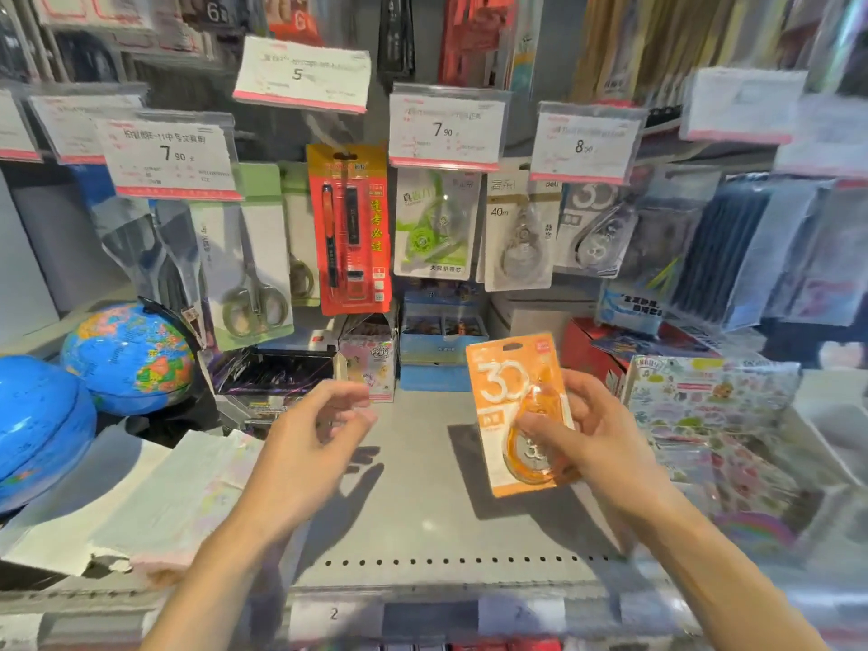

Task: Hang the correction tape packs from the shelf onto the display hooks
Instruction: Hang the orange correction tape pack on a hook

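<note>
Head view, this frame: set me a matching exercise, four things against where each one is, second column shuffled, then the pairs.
Things:
1. orange correction tape pack
2. globe
3. red pen pack
4. left hand

Places or states:
A. hanging from a display hook, under the price tag marked 5
B. held in the right hand, above the grey shelf
C. holding nothing, fingers loosely curled above the shelf
D. standing at the left end of the shelf

Pairs: 1-B, 2-D, 3-A, 4-C
</note>
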The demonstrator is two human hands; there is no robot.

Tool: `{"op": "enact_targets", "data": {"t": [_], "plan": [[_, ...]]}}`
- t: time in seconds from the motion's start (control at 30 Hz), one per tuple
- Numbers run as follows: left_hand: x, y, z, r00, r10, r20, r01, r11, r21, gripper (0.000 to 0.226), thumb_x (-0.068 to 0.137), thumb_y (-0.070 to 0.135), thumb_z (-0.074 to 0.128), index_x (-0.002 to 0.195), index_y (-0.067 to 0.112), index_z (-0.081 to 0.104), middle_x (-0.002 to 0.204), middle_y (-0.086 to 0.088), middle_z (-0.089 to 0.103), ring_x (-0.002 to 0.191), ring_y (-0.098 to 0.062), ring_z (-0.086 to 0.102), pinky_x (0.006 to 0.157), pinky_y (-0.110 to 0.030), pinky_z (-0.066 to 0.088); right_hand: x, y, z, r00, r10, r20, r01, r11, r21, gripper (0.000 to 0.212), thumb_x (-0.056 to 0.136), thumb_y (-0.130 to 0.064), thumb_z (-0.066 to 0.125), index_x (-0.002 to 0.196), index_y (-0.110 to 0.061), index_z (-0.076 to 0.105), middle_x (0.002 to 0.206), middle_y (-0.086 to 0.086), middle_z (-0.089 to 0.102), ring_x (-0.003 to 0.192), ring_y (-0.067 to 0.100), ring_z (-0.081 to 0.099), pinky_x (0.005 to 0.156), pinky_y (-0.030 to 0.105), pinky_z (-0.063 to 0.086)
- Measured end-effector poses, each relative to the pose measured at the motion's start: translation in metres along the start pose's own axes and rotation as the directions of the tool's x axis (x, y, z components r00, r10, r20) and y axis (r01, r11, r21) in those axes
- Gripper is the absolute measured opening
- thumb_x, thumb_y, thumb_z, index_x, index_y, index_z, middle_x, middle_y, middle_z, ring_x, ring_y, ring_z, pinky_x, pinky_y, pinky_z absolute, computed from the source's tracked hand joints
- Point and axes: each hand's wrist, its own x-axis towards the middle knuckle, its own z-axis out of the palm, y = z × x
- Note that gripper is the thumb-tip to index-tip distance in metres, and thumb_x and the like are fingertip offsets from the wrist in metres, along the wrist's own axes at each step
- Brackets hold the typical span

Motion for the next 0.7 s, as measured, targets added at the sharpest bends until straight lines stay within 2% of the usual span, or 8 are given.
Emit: {"op": "enact_targets", "data": {"t": [0.1,0.17,0.23,0.33,0.47,0.6,0.7], "plan": [[0.004,0.026,0.032,0.996,0.07,-0.062,-0.071,0.997,-0.015,0.017,0.095,0.019,0.071,0.106,0.032,0.071,0.103,0.021,0.075,0.094,0.004,0.068,0.075,-0.001,0.046,0.003,-0.009,-0.041,0.998,-0.06,0.002,0.06,0.997,0.055,0.059,0.077,-0.026,0.085,0.128,-0.029,0.056,0.107,-0.001,0.083,0.094,0.024,0.081,0.08,0.049,0.064],[0.007,0.044,0.058,0.986,0.115,-0.118,-0.119,0.993,-0.024,0.018,0.094,0.02,0.071,0.108,0.031,0.071,0.102,0.027,0.073,0.097,0.005,0.067,0.079,-0.002,0.046,0.006,-0.015,-0.07,0.995,-0.095,0.003,0.094,0.992,0.086,0.065,0.071,-0.032,0.085,0.129,-0.03,0.056,0.108,0.001,0.083,0.093,0.025,0.081,0.073,0.044,0.064],[0.012,0.063,0.084,0.97,0.154,-0.186,-0.164,0.986,-0.039,0.018,0.094,0.019,0.071,0.108,0.03,0.07,0.101,0.025,0.073,0.096,0.002,0.068,0.081,-0.009,0.049,0.011,-0.018,-0.101,0.992,-0.13,0.004,0.129,0.985,0.111,0.065,0.071,-0.033,0.089,0.128,-0.03,0.058,0.108,0.002,0.082,0.092,0.026,0.081,0.066,0.039,0.065],[0.019,0.093,0.12,0.941,0.203,-0.272,-0.227,0.972,-0.059,0.018,0.094,0.016,0.072,0.107,0.029,0.07,0.1,0.017,0.075,0.094,-0.006,0.07,0.086,-0.023,0.053,0.021,-0.025,-0.144,0.979,-0.202,-0.008,0.201,0.973,0.114,0.057,0.076,-0.032,0.091,0.125,-0.034,0.061,0.111,-0.002,0.082,0.094,0.022,0.081,0.067,0.034,0.065],[0.031,0.136,0.154,0.895,0.31,-0.321,-0.326,0.945,0.004,0.021,0.095,0.014,0.071,0.107,0.032,0.068,0.097,0.015,0.073,0.09,-0.005,0.068,0.08,-0.014,0.052,0.039,-0.036,-0.188,0.962,-0.273,0.012,0.27,0.955,0.123,0.045,0.079,-0.03,0.091,0.114,-0.043,0.065,0.107,-0.001,0.083,0.088,0.022,0.082,0.062,0.029,0.064],[0.047,0.177,0.173,0.856,0.423,-0.297,-0.38,0.905,0.193,0.027,0.094,0.017,0.072,0.113,0.033,0.064,0.1,0.016,0.068,0.089,-0.006,0.067,0.071,-0.013,0.052,0.057,-0.049,-0.211,0.947,-0.319,0.037,0.312,0.941,0.13,0.044,0.086,-0.021,0.085,0.117,-0.044,0.064,0.106,-0.002,0.083,0.087,0.022,0.082,0.062,0.027,0.064],[0.063,0.2,0.176,0.782,0.581,-0.223,-0.464,0.784,0.413,0.036,0.092,0.014,0.073,0.12,0.031,0.059,0.109,0.011,0.058,0.089,-0.008,0.064,0.074,-0.019,0.053,0.065,-0.061,-0.216,0.941,-0.331,0.066,0.32,0.937,0.139,0.046,0.083,-0.026,0.088,0.111,-0.053,0.063,0.106,-0.003,0.083,0.088,0.023,0.082,0.064,0.034,0.066]]}}
